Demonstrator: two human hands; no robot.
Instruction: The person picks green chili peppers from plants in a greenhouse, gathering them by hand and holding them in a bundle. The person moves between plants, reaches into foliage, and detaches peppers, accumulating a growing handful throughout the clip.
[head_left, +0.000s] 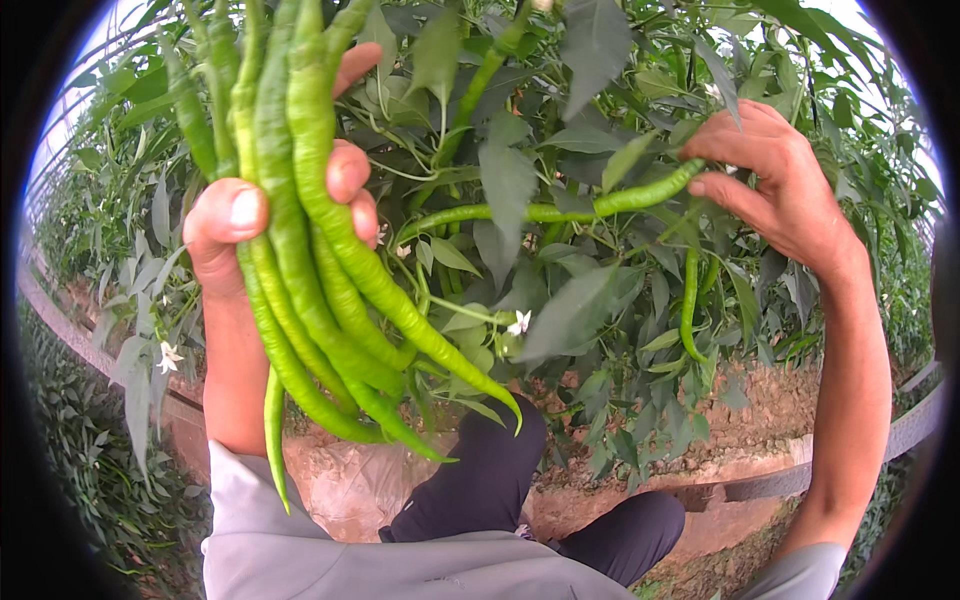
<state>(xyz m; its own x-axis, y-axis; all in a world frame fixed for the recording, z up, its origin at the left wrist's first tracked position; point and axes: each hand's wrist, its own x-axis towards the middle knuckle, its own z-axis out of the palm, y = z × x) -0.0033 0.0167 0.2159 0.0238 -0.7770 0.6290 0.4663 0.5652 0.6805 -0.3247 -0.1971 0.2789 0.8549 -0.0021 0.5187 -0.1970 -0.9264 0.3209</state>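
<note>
My left hand (232, 225) is closed around a bunch of long green chili peppers (307, 202), raised at the upper left. Their curved tips hang down over my forearm and toward my knee. At the upper right, my right hand (765, 180) pinches the thick end of another long green pepper (645, 196) between thumb and fingers. That pepper stretches leftward through the leaves, partly hidden by them. Whether it is still joined to the plant cannot be made out. Below my right hand, a smaller green pepper (690, 307) hangs among the foliage.
Dense pepper plants (570, 300) fill the space before me, with a white flower (518, 322) in the middle. A long rail (772, 482) runs low at the right, and a similar edge (67, 322) at the left. Bare soil (757, 405) shows beneath the plants, near my bent knees (502, 450).
</note>
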